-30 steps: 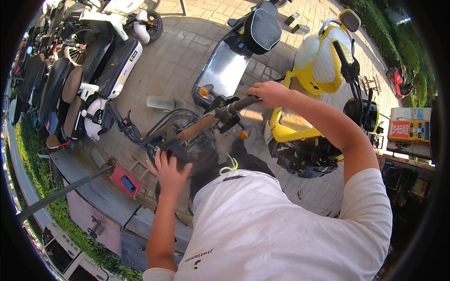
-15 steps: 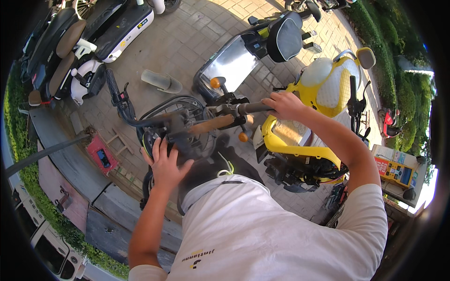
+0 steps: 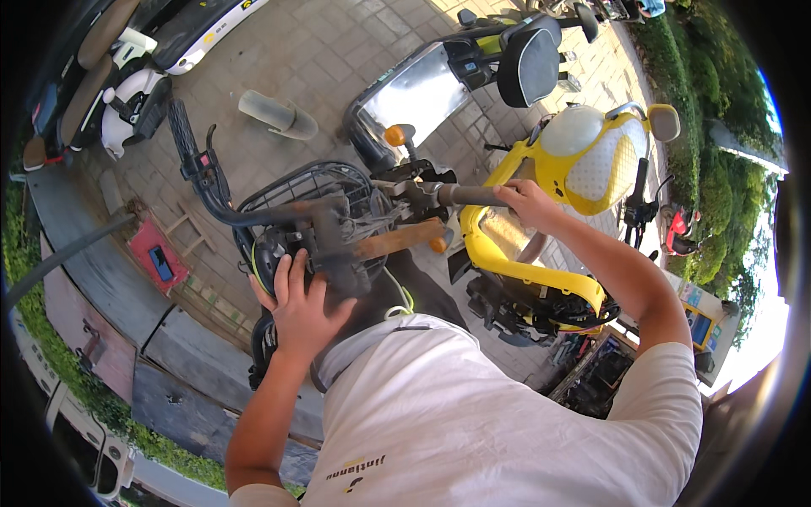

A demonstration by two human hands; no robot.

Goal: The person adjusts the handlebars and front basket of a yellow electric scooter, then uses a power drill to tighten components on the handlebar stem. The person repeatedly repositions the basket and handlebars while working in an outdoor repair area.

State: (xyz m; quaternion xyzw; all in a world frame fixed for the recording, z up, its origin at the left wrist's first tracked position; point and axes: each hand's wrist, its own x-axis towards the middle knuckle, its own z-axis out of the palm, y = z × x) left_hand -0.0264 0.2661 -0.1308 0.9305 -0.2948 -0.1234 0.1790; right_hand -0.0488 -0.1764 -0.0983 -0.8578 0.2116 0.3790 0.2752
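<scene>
A dark handlebar (image 3: 287, 211) of a bike or scooter spans in front of me, with a ribbed left grip (image 3: 179, 127) standing off at the upper left. My right hand (image 3: 530, 205) is closed around the end of the long dark right grip (image 3: 473, 195). My left hand (image 3: 306, 308) lies with fingers spread on a rounded black housing (image 3: 269, 253) below the bar. Beside its fingertips is a dark, blurred part (image 3: 336, 241) with a brown, worn bar (image 3: 401, 240) pointing right. A black wire basket (image 3: 304, 179) sits beyond the handlebar. Its inside is mostly hidden.
A yellow scooter (image 3: 498, 253) stands close on the right, and a scooter with a shiny footboard (image 3: 414, 97) ahead. More scooters (image 3: 131, 110) are parked at the left. A grey cylinder (image 3: 277, 114) lies on the paving. A pink tray (image 3: 158, 256) holds a phone.
The view has shifted, so the parked scooters sit farther left. The brown bar appears slightly lower and farther right. Both hands stay where they were on the bike.
</scene>
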